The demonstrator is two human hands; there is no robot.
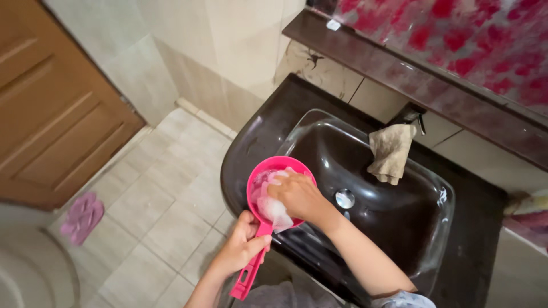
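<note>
Far to the left is a brown wooden door (51, 102), and on the pale floor tiles (154, 199) near it lies a small purple thing shaped like a flower (83, 217). At the bottom left corner I can see a bit of a round white thing, but I cannot tell what it is. Next comes my left hand (242, 248). Its fingers are wrapped tight around the handle of a pink scoop (268, 228), and the handle sticks down past my hand, off the front edge of the sink. The round cup of the scoop sits over the front left edge of the dark sink (257, 131). My right hand (297, 197) is inside the cup of the scoop. Its fingers are bent and pressed close together on a white soapy cloth (273, 208), which is bunched up in the scoop and pokes out a little at the bottom. The sink is shiny and almost black, with a silver drain (345, 199) in the middle of the bowl, just to the right of my right hand. At the back edge of the sink, a tan rag (391, 153) hangs over the dark tap (410, 114). Above that runs a dark shelf (365, 57), with a small white thing (333, 24) on it. At the top right is a wall with red and pink blotches (456, 40).
</note>
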